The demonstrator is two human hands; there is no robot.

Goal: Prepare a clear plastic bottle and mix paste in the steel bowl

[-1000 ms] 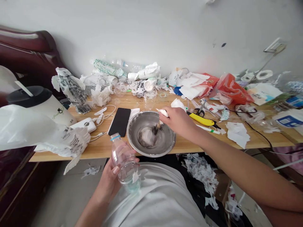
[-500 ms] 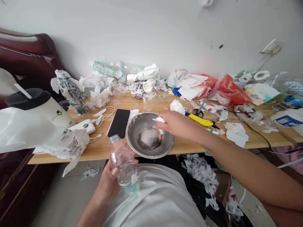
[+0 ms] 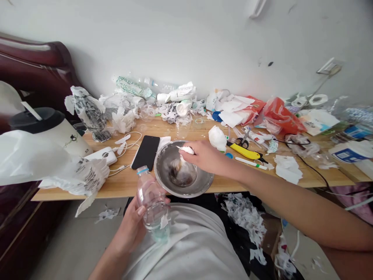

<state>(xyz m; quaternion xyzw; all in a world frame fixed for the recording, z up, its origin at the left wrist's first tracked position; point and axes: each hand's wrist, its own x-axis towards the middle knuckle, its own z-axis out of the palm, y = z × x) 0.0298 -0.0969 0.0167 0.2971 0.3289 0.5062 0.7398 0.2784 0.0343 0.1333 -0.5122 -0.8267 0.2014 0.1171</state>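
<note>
My left hand (image 3: pixel 134 217) is wrapped round a clear plastic bottle (image 3: pixel 153 198) with a blue ring at its neck. The bottle is tilted, uncapped, and has a white paper scrap stuck to its side. Over the grey metal bowl (image 3: pixel 201 186), my right hand (image 3: pixel 201 153) is closed on a white-handled tool (image 3: pixel 187 150) that looks like a brush. Its lower end is blurred inside the bowl, where a pale, wet mixture lies. A black phone (image 3: pixel 146 152) lies just left of the bowl.
A yellow utility knife (image 3: pixel 244 151), scissors (image 3: pixel 243 142) and a white pen (image 3: pixel 251 163) lie to the right. Paper-covered bottles, torn paper and red bags (image 3: pixel 281 116) line the wall. At left stand a lidded cup (image 3: pixel 62 136) and a paper-wrapped bottle (image 3: pixel 89 112).
My right hand has swept leftward across the bowl with the white-handled tool, uncovering more of the pen. My left hand keeps the bottle in nearly the same place.
</note>
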